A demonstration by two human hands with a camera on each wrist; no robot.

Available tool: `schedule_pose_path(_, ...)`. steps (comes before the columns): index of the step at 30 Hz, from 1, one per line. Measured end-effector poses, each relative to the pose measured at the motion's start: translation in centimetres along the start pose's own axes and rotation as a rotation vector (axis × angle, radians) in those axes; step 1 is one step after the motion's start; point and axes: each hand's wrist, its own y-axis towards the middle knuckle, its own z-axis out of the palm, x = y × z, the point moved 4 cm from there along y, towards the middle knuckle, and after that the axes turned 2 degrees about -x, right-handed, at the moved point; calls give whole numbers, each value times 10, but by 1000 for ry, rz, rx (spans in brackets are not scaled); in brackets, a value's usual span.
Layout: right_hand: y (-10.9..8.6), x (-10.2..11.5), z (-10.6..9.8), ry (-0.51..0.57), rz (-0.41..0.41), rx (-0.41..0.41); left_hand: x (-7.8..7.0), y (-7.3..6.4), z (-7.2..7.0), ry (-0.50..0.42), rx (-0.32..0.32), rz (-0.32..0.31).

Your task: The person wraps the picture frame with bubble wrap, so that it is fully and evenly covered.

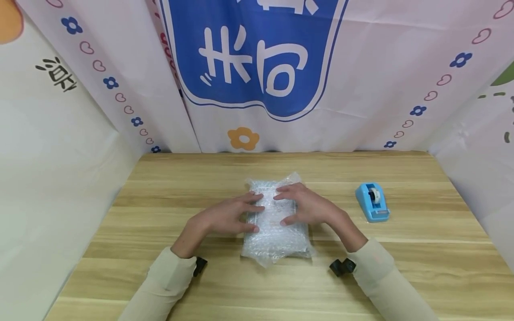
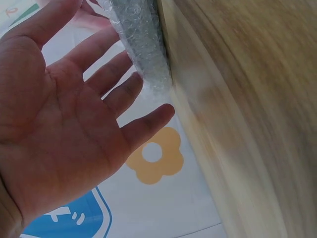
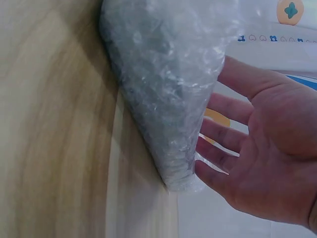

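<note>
A rectangular package wrapped in clear bubble wrap (image 1: 277, 240) lies on the wooden table, its loose film edges sticking out at the corners. My left hand (image 1: 226, 216) reaches over its left side with spread fingers, the fingertips at its top face. From the right, my right hand (image 1: 307, 205) reaches over the other side, its fingers apart and gently bent. In the left wrist view the palm faces the wrapped side (image 2: 141, 39). The right wrist view shows the fingertips along the top edge of the bubble wrap (image 3: 163, 89). What lies inside the wrap is hidden.
A blue tape dispenser (image 1: 372, 203) with a roll of tape stands on the table (image 1: 421, 263) to the right of the package. Behind the table hangs a white printed cloth (image 1: 361, 89), and white cloth also borders both sides.
</note>
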Motion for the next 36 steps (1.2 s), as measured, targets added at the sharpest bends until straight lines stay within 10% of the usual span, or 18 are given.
schedule_pose_path(36, -1, 6, 6, -66, 25, 44, -10, -1, 12, 68, 33, 59)
